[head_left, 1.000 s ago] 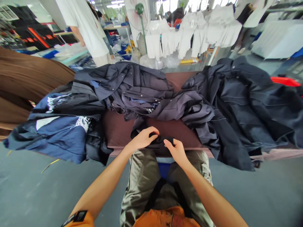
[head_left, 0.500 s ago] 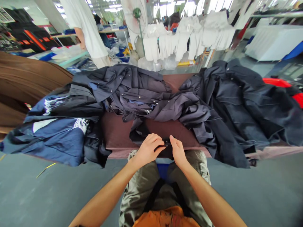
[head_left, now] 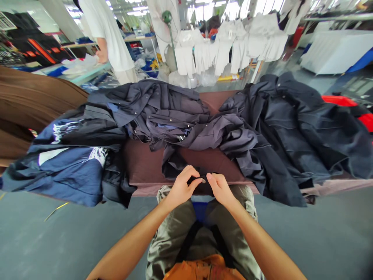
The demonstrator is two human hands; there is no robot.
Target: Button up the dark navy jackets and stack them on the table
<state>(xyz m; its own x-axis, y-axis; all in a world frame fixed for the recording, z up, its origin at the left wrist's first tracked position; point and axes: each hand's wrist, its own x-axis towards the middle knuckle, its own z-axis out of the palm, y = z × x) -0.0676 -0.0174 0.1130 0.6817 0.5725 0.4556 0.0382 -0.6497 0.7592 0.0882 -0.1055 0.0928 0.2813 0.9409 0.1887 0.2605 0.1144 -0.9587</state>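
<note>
At the near edge of the table, my left hand [head_left: 184, 186] is closed, thumb and fingers pinching the end of a black sleeve [head_left: 172, 162]. My right hand [head_left: 219, 188] sits just beside it, fingers closed on the same dark cloth. A small shiny spot shows between the fingertips; I cannot make out what it is. The sleeve appears to run back to a dark grey jacket [head_left: 171, 102] with metal snaps, lying crumpled across the table. Much of the gripped cloth is hidden behind my fingers.
Dark jackets [head_left: 294, 124] are heaped at the right. Navy and black garments with white prints [head_left: 72, 167] hang over the left edge of the maroon tabletop [head_left: 142, 161]. Brown fabric [head_left: 35, 105] lies far left. Beyond are a person in white [head_left: 107, 35], a fan [head_left: 166, 16] and white garments [head_left: 215, 50].
My right hand has come in slightly towards the left one, its thumb and fingers now closed on the cloth. The sleeve has shifted a little. In the background, the person's arm has moved.
</note>
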